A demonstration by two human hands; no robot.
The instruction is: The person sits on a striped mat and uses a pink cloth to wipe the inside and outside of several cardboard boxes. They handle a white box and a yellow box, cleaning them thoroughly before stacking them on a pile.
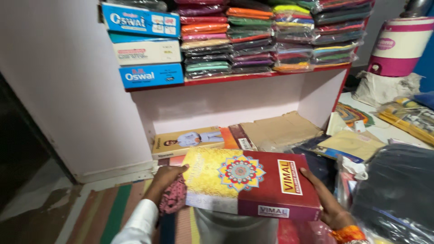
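Hands on both ends of a flat red and gold box [251, 185], the kind fabric comes packed in, with a round mandala pattern on the lid. Left hand [166, 177] grips the gold end, fingers curled over the near left corner, and there's a bit of pink patterned cloth [174, 199] bunched under the palm too. Right hand [327, 203] is spread along the red end, fingers grasping the side edge, orange bangle at the wrist. Held level like that because it's wide and would tip with one hand.

Box sits in mid-air, near the camera, just in front of the low shelf [235, 101]. Behind it, further in, a tan box with a printed figure [187, 141] lies flat beside some brown cardboard packets [275, 130]. Upper shelf far up has stacks of folded fabric in plastic [271, 36], plus blue and white boxes [144, 47] on the left. Dark bagged bundles [398, 190] crowd the right, striped mat [113, 212] on the floor at left
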